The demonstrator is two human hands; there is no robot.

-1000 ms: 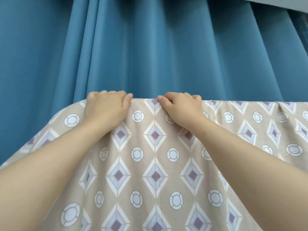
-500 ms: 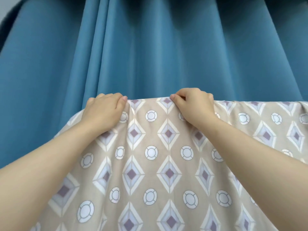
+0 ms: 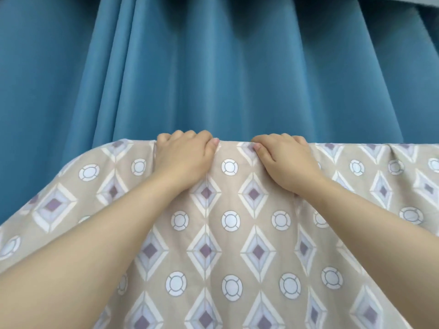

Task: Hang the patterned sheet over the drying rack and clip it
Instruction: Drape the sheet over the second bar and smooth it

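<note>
The patterned sheet (image 3: pixel 230 233), beige with purple diamonds and white rings, fills the lower half of the view. Its top fold runs level across the frame. My left hand (image 3: pixel 184 157) grips that top fold left of centre, fingers curled over the far side, thumb on the near side. My right hand (image 3: pixel 288 160) grips the same fold just right of centre in the same way. A short stretch of fold lies between the two thumbs. The drying rack is hidden under the sheet. No clip is in sight.
A blue pleated curtain (image 3: pixel 213 67) hangs close behind the sheet and fills the upper half of the view. The sheet slopes down and away at the left, and continues past the right edge.
Both hands have slid along the top fold and now sit closer together. The left end of the sheet reaches further left than before.
</note>
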